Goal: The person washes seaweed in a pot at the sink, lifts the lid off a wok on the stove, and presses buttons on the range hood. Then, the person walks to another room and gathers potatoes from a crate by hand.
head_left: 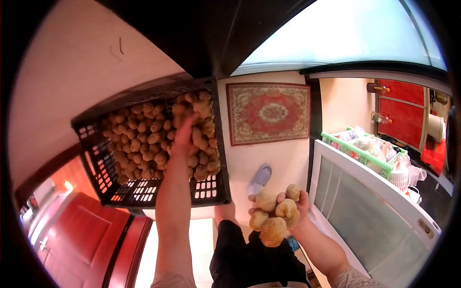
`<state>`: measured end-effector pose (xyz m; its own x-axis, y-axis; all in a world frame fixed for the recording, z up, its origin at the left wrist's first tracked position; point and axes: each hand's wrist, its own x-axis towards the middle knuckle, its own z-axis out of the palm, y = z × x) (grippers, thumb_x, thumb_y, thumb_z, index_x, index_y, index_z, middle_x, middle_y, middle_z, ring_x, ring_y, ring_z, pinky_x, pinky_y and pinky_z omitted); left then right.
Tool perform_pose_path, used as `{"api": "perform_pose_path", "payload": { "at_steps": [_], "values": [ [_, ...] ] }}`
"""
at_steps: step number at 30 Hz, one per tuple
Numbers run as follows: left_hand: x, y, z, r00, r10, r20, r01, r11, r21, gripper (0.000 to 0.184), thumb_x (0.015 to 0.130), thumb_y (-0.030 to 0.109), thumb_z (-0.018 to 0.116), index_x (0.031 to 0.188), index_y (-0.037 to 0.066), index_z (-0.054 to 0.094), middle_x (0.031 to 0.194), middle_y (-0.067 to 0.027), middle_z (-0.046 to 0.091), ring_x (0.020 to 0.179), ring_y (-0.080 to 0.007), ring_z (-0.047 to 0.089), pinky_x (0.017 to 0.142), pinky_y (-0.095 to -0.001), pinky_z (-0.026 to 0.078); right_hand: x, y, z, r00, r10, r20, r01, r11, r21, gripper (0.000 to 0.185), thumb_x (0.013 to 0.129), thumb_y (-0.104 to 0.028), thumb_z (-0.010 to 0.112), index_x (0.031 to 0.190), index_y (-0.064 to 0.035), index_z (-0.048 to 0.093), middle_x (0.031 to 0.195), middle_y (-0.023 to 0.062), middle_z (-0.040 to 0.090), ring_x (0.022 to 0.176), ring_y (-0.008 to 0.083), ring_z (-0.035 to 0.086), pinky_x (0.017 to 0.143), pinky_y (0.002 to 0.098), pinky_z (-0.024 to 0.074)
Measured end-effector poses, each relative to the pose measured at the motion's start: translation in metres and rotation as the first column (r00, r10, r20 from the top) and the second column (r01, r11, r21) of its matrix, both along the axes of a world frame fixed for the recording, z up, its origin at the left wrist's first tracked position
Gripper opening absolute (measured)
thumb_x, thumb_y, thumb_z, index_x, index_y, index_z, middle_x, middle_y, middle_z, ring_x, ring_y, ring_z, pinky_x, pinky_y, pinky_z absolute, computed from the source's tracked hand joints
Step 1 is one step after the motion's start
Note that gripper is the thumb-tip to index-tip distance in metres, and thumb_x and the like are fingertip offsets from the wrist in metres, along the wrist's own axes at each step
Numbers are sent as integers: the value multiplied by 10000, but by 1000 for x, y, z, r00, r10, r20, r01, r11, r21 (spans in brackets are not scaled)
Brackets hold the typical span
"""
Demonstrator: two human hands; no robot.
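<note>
A black plastic crate (pixel 211 192) holds a great many brown potatoes (pixel 153 138). My left hand (pixel 185 132) reaches into it from the near side, blurred by motion. At its fingertips is a potato (pixel 181 111), equally blurred, which the hand appears to grip. Outside the crate, in front of my body, my right hand (pixel 302 209) is turned up and cradles several pale potatoes (pixel 273 230) in its curled fingers. A small one (pixel 292 192) rests by the fingertips. Parts of the right palm are hidden under the potatoes.
A red patterned rug (pixel 269 113) lies on the floor beyond, with a grey slipper (pixel 260 177) nearer. At right stands a white-framed frosted door (pixel 370 206), with a green rack of bags (pixel 360 151) behind it. A red door (pixel 86 235) is at lower left.
</note>
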<state>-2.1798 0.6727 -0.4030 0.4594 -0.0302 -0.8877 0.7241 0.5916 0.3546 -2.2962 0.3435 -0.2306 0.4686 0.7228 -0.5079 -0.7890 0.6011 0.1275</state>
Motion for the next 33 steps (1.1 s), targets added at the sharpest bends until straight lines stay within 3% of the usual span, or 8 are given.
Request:
{"api": "perform_pose_path", "payload": {
  "at_steps": [5, 8, 13, 17, 22, 23, 30, 33],
  "values": [
    [-6, -15, 12, 982, 187, 31, -187, 982, -11, 708, 760, 434, 710, 1314, 63, 469, 1193, -93, 544, 1064, -214, 535, 869, -338, 470, 4, 1, 5, 1000, -13, 10, 14, 1000, -28, 640, 840, -663, 384, 1144, -163, 645, 1457, 261, 237, 1241, 490, 344, 1030, 548, 278],
    [-23, -8, -39, 986, 157, -61, -141, 968, 208, 734, 773, 458, 696, 1337, 59, 448, 1268, -99, 489, 1110, -223, 502, 881, -344, 464, 6, 0, 8, 1000, 8, 25, -7, 998, -59, 646, 835, -675, 367, 1123, -169, 649, 1445, 267, 258, 1234, 481, 350, 1028, 539, 273],
    [-23, -5, -47, 974, 212, 78, -210, 977, -38, 761, 778, 461, 690, 1370, 74, 411, 1322, -84, 452, 1136, -226, 482, 875, -344, 460, 28, 20, 24, 996, -32, 79, 35, 999, -31, 638, 832, -665, 368, 1100, -164, 656, 1421, 282, 296, 1220, 480, 361, 1020, 536, 284],
    [-16, -12, -7, 963, 268, 23, -269, 963, 32, 742, 783, 447, 688, 1368, 84, 413, 1305, -80, 466, 1121, -222, 497, 865, -345, 467, 24, 17, 21, 998, -43, 50, 44, 998, -33, 644, 841, -659, 353, 1105, -153, 654, 1435, 286, 273, 1231, 491, 354, 998, 553, 313],
    [-35, -5, -49, 935, 340, 101, -322, 933, -160, 671, 780, 397, 705, 1321, 92, 452, 1210, -43, 533, 1026, -202, 544, 800, -335, 489, 1, 2, -3, 984, -168, -61, 173, 980, 95, 739, 873, -602, 405, 1237, 33, 514, 1201, 227, 575, 1119, 335, 564, 991, 465, 410],
    [-24, -19, -14, 917, 398, -1, -396, 912, 107, 637, 791, 365, 705, 1313, 95, 459, 1180, -34, 551, 1000, -194, 548, 774, -337, 491, 1, 4, -1, 981, -175, -82, 183, 977, 113, 738, 875, -599, 406, 1242, 34, 508, 1193, 223, 582, 1110, 334, 571, 987, 462, 415],
    [-38, -27, -9, 951, 297, 86, -299, 954, 2, 638, 801, 347, 689, 1319, 68, 440, 1221, -60, 522, 1047, -209, 526, 820, -330, 480, -1, 1, 1, 986, -146, -81, 155, 982, 108, 734, 879, -593, 404, 1259, 28, 494, 1194, 212, 588, 1114, 334, 570, 992, 461, 411],
    [-33, -29, 4, 962, 263, 74, -272, 951, 148, 611, 842, 430, 625, 1315, 86, 451, 1215, -79, 542, 1036, -242, 554, 820, -380, 486, -1, 1, -5, 985, -156, -74, 164, 981, 108, 729, 877, -589, 413, 1262, 25, 493, 1198, 207, 587, 1119, 335, 567, 996, 462, 407]
  ]
}}
